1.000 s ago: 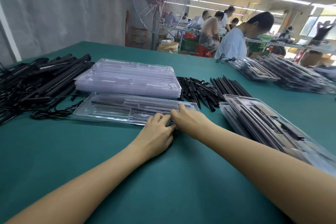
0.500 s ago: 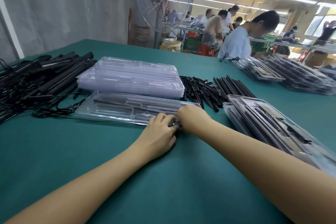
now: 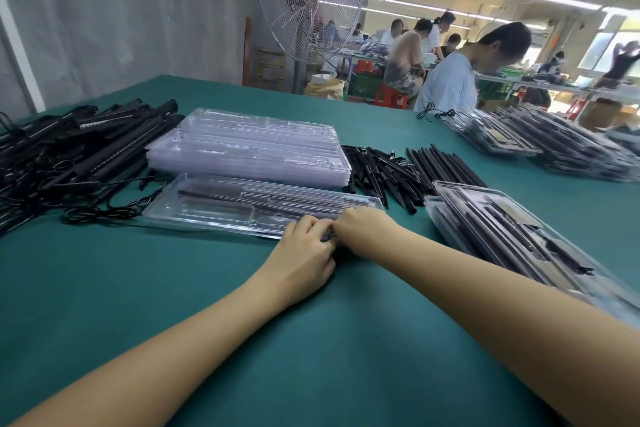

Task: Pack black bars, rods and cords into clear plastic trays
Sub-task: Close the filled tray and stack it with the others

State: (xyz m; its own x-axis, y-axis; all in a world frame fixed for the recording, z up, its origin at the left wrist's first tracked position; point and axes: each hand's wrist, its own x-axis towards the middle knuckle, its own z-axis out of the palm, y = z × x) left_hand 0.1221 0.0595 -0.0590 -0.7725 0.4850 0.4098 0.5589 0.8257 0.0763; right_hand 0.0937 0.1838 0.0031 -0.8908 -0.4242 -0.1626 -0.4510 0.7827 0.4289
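On table, clear tray holding black bar, hands curled at rim, grasp unclear

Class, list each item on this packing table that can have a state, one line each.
Front tray: partly filled, black bar in its far slot.
Tray stack: empty, nested.
Trays at right: packed, stacked.
Left hand: fingers curled at the tray's edge; grip unclear.
Right hand: at the tray's edge; fingers hidden.
Fan: spinning or not, cannot tell.
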